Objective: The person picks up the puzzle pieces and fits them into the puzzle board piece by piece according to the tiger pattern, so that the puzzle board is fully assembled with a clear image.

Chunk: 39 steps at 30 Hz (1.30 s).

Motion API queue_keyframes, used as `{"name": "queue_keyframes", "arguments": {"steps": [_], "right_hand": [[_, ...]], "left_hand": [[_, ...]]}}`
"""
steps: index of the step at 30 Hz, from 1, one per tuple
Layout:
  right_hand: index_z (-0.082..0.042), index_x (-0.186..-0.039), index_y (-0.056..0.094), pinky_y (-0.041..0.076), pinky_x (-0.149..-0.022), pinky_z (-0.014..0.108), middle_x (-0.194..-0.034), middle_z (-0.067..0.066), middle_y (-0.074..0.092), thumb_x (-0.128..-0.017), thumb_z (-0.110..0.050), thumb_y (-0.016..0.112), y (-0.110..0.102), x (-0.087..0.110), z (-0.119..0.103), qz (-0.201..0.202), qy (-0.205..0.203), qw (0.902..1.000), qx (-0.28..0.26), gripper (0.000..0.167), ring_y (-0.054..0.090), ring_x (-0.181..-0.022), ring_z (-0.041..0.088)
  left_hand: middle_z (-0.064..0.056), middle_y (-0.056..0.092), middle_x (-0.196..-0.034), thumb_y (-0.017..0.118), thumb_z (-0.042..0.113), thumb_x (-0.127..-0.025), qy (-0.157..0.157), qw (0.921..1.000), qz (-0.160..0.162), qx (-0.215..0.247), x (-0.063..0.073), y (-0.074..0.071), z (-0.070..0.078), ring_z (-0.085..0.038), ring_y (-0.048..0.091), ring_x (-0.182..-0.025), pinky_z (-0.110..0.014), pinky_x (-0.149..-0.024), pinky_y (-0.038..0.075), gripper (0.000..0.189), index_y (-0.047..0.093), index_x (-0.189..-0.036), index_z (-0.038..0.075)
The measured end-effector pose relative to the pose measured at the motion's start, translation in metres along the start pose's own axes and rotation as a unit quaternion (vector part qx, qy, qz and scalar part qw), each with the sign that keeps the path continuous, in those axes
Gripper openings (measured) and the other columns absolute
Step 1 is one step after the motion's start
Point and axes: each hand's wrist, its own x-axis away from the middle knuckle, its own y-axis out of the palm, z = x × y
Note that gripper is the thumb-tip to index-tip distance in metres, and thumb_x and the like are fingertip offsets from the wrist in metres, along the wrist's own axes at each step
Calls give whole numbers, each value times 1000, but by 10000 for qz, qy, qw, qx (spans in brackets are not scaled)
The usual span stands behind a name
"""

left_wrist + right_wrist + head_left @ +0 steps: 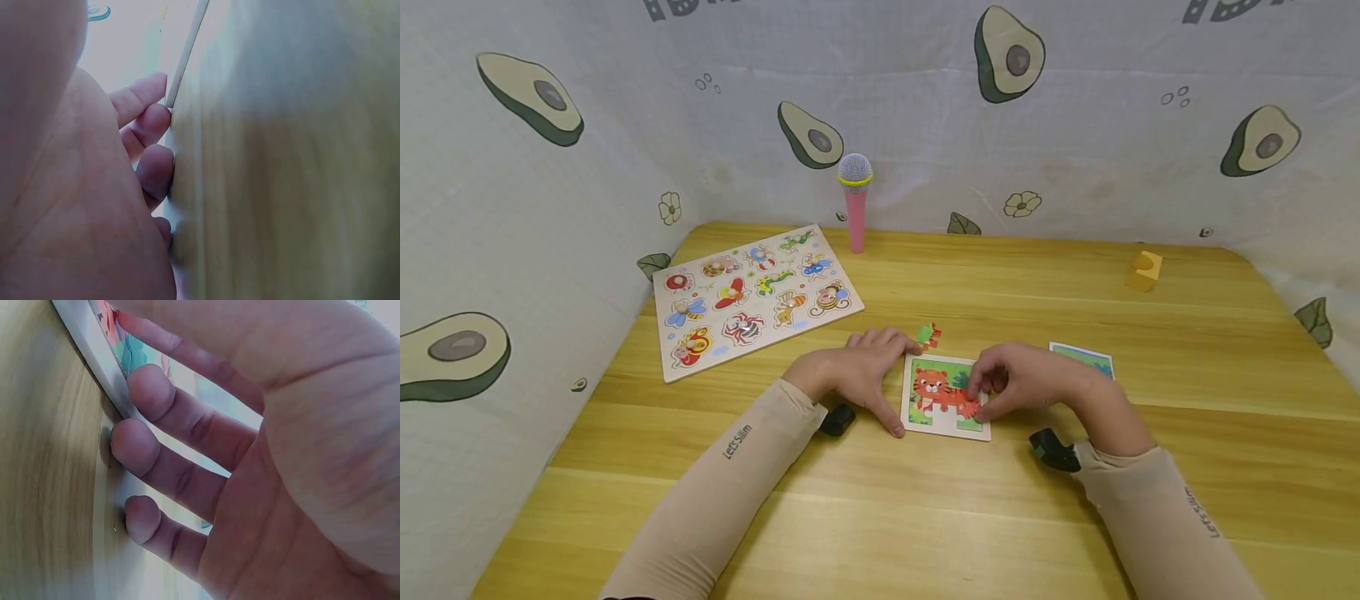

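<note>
A square tiger jigsaw puzzle (934, 367) lies in its wooden frame at the middle of the table, with a gap at its lower middle. My left hand (867, 375) rests along the frame's left edge, thumb and index finger spread to its corners. Over the right side, my right hand (1030, 379) pinches a puzzle piece (967, 410) at the lower right between thumb and index finger. Its other fingers bend beside the frame's edge in the right wrist view. A loose green and red puzzle piece (928, 336) sits just beyond the frame, near my left index fingertip.
Behind my right hand lies a partly covered picture card or board (1082, 357). A wooden insect puzzle board (752, 300) is at the back left, beside an upright pink toy microphone (856, 204). One yellow block (1145, 272) stands at the back right.
</note>
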Motion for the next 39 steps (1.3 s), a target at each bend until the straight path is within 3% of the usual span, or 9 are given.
{"name": "queue_keyframes", "arguments": {"steps": [16,24,39], "right_hand": [[-20,-81,74,45,-67,30,-86,-3,60,-81,-29,87,2,-4,-3,56,19,9994,354,16,52,-77,18],[-19,-70,72,46,-67,29,-81,-5,58,-81,-23,86,4,-5,-8,154,44,9980,618,19,52,-74,16],[-20,-72,72,46,-66,32,-85,-3,59,-76,-31,90,5,-4,-16,248,328,9959,801,22,52,-75,16]], "left_hand": [[4,33,-144,87,64,-64,-11,10000,-2,79,1,-1,1,-19,31,-122,-37,-100,26,112,31,-151,20],[3,33,-144,87,65,-64,14,10000,8,84,0,0,0,-19,31,-122,-37,-101,26,112,31,-151,21],[3,33,-144,87,65,-65,16,10000,0,30,0,1,0,-19,31,-121,-37,-100,26,111,31,-151,21]]}}
